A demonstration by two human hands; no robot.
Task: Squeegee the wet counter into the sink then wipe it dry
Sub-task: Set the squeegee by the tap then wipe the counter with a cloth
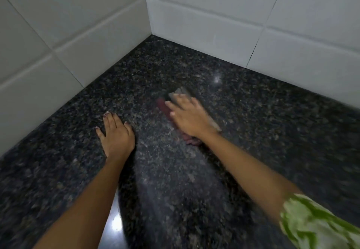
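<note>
Right now our right hand [188,117] presses, fingers spread and fairly straight, on a blurred tool with a grey blade edge and a dark red body [176,100], flat on the speckled black granite bench [253,131], near the middle and somewhat toward the far corner. Whether it is a squeegee or a cloth pad, we cannot tell through the blur. Our left hand [116,131] rests flat on the bench, fingers apart, holding nothing, nearer the left wall edge. Glossy white wall tiles [214,15] meet at the far corner. A green-and-white patterned sleeve [311,223] covers our right upper arm.
</note>
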